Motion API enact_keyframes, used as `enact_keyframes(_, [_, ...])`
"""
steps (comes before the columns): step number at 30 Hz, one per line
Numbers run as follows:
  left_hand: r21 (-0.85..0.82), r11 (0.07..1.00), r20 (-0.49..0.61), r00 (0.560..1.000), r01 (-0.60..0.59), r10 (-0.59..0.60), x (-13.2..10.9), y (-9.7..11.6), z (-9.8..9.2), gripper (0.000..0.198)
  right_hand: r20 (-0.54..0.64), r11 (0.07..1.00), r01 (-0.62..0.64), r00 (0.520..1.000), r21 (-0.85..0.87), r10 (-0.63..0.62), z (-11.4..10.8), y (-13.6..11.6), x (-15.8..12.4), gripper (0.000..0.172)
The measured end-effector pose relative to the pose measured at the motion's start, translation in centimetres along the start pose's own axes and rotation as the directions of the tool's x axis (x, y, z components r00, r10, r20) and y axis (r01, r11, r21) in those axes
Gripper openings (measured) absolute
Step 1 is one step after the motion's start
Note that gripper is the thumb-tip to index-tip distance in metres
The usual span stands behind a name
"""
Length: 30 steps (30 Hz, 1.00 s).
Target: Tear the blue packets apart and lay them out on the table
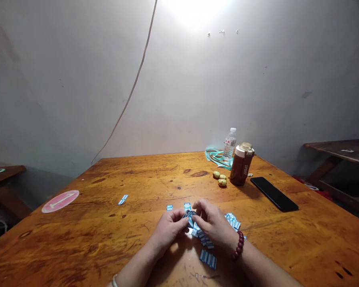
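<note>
My left hand (pixel 168 229) and my right hand (pixel 214 224) meet over the near middle of the wooden table (pixel 149 179). Between the fingertips of both is a small blue-and-white label sheet (pixel 189 217), partly covered by the fingers. Under and beside my right hand lies a loose pile of similar labels (pixel 204 239), some of it hidden by that hand. A separate label strip (pixel 208 259) lies nearer to me. Just beyond the hands are two small label pieces, one at the left (pixel 169 207) and one at the right (pixel 187 206). Another label piece (pixel 123 199) lies farther left.
At the right stand a brown SPORT bottle (pixel 238 169) and a clear water bottle (pixel 229 144), with a turquoise ribbon (pixel 215 157) beside it. Three yellowish, egg-shaped items (pixel 222 182) and a black phone (pixel 273 194) lie nearby. A round pink sticker (pixel 60 201) is at the left.
</note>
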<state>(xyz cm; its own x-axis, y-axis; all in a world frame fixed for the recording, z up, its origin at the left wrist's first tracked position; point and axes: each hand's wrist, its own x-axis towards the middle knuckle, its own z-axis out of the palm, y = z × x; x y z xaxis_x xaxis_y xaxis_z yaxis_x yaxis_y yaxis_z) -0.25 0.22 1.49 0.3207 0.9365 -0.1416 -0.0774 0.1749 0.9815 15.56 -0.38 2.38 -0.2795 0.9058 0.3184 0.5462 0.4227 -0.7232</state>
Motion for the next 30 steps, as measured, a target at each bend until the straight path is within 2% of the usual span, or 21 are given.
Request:
enact_keyframes(2, [0.012, 1.000, -0.004, 1.000, 0.007, -0.007, 0.0, 0.1, 0.0, 0.022, -0.004, 0.999, 0.016, 1.000, 0.028, -0.015, 0.1, 0.0, 0.0, 0.016])
enact_keyframes(6, [-0.004, 0.999, -0.027, 0.999, 0.035, -0.035, 0.1, 0.0, -0.1, 0.022, -0.041, 0.997, 0.068, 0.997, 0.024, -0.067, 0.4, 0.2, 0.0, 0.009])
enact_keyframes(15, [-0.134, 0.990, 0.008, 0.999, 0.041, -0.040, 0.3, -0.5, -0.4, 0.019, -0.105, 0.982, 0.181, 0.979, 0.056, -0.175, 0.5, 0.0, 0.0, 0.014])
enact_keyframes(25, [-0.205, 0.978, 0.012, 1.000, 0.029, -0.027, 0.4, -0.9, -0.8, 0.021, -0.128, 0.993, 0.113, 0.986, 0.042, -0.107, 0.7, 0.2, 0.0, 0.012])
enact_keyframes(30, [-0.176, 0.984, -0.011, 0.999, 0.035, -0.037, 0.6, -1.0, -1.1, 0.021, -0.108, 0.994, 0.094, 0.990, 0.052, -0.088, 0.6, 0.3, 0.0, 0.014])
